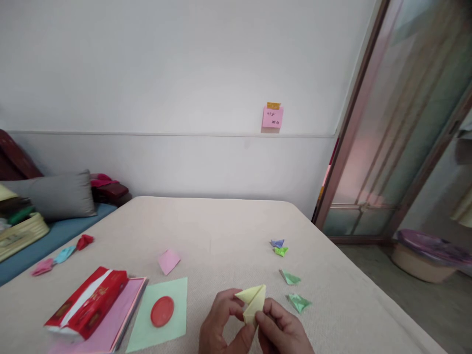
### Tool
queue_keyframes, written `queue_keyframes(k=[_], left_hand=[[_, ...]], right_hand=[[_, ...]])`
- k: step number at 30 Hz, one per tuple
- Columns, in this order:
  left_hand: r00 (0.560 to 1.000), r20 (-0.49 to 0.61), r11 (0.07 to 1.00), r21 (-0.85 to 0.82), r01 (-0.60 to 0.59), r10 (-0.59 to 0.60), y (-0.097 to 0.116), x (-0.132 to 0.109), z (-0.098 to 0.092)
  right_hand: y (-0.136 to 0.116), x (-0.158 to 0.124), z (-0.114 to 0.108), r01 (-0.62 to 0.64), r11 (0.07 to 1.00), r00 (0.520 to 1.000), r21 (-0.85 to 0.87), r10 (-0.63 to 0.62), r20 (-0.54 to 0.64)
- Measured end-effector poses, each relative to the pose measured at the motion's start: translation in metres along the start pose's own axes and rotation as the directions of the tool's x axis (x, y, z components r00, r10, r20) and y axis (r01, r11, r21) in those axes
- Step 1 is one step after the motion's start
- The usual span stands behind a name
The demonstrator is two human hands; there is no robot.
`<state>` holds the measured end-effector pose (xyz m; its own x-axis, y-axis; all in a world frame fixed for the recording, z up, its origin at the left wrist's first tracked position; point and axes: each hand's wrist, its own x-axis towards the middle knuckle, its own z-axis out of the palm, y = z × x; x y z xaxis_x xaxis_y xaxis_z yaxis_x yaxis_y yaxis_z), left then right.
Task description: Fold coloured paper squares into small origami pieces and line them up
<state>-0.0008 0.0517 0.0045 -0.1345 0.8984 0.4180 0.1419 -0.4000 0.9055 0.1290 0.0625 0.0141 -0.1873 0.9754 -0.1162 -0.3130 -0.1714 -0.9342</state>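
Note:
A pale yellow piece of folded paper (254,301) is held up between my two hands near the front of the table. My left hand (224,322) pinches it from the left, with thumb at its lower edge and fingers curled behind. From the right, the thumb and fingertips of my right hand (282,327) grip its lower right edge. To the right lie small folded paper pieces: two pale green ones (299,302), a bright green one (280,251) and a blue-violet one (277,243).
A red tissue pack (90,300) rests on pink paper sheets (120,314). Beside it, a red disc (162,311) sits on a light green sheet (177,300). A pink paper square (169,261) lies farther back. Red (84,241), blue (64,254) and pink folded pieces (43,267) line the left edge.

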Motion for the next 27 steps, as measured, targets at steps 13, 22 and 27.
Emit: queue_keyframes(k=[13, 22, 27], left_hand=[[0.939, 0.139, 0.857, -0.384, 0.343, -0.314, 0.006, 0.005, -0.003], [0.898, 0.185, 0.78, -0.447, 0.439, -0.4, 0.013, 0.008, -0.006], [0.84, 0.284, 0.641, -0.547, 0.538, -0.462, 0.012, 0.013, -0.009]], right_hand=[[0.027, 0.008, -0.004, -0.083, 0.995, 0.995, 0.062, 0.086, -0.049], [0.02, 0.005, -0.004, -0.094, 0.992, 0.995, 0.089, 0.096, -0.025], [0.012, 0.002, -0.002, -0.093, 0.994, 0.995, 0.052, 0.091, 0.03]])
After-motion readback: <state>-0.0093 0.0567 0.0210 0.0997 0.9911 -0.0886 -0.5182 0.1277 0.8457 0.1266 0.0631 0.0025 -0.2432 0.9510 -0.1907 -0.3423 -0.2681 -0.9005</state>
